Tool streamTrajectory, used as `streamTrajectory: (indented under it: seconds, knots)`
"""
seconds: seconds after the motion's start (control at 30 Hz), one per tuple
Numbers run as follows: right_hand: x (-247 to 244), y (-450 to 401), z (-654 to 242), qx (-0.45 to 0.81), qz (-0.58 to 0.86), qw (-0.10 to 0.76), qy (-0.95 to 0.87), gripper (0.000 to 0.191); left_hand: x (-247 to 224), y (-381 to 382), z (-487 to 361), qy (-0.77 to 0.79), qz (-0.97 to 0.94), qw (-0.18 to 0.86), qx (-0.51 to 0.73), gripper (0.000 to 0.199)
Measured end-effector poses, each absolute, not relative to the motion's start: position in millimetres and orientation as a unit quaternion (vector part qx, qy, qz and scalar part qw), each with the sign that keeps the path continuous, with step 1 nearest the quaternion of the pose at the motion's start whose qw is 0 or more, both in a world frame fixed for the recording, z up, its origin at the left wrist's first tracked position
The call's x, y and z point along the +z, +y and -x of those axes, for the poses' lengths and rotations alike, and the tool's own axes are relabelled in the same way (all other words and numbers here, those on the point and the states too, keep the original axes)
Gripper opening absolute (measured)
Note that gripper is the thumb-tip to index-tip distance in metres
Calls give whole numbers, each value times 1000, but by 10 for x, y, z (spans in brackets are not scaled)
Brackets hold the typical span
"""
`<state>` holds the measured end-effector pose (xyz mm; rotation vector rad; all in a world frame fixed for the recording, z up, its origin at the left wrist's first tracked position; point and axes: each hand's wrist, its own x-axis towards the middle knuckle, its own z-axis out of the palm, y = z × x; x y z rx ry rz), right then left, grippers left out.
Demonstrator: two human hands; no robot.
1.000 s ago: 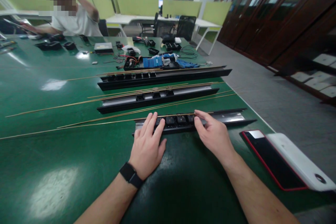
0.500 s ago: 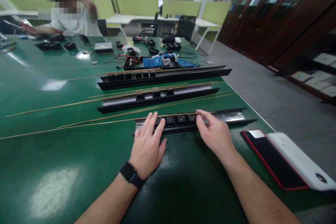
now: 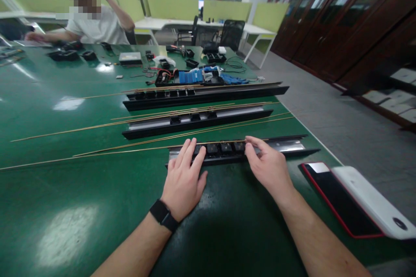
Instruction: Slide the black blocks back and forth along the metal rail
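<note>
My left hand [image 3: 185, 181] lies over the left end of the nearest black channel [image 3: 287, 146], its fingers stretched out across the channel and a thin golden rod [image 3: 139, 151]. Several square black pieces [image 3: 226, 147] sit in a row inside this channel, between my two hands. At the right end of that row, my right hand [image 3: 270, 166] is closed in a pinch on the golden rod, which runs along the channel's far edge. The fingertips hide part of the rod and of the last black piece.
Two more black channels [image 3: 201, 124] with golden rods lie farther back. Beyond them are a black tray [image 3: 167, 81] with blue items and loose electronics. A red-edged phone-like slab [image 3: 344, 203] and a white device [image 3: 373, 199] lie right. A person [image 3: 97, 30] sits across the green table.
Both hands keep nearly the same place on the channel. The view has shifted slightly. Across the table, the person's raised arm and head have moved a little.
</note>
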<state>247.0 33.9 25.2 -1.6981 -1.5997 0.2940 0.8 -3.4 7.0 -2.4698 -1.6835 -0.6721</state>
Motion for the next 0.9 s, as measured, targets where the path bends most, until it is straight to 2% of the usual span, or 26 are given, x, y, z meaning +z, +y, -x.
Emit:
streamTrajectory:
  seconds: [0.53,0.9]
  knots:
    - [209,338,-2474,121,630,407,-650,41,58,-29,-1,-546,807,45,-222,61]
    - [287,308,-2440,123,650,379,-647,41,82,-33,-6,-547,806,39,-224,60]
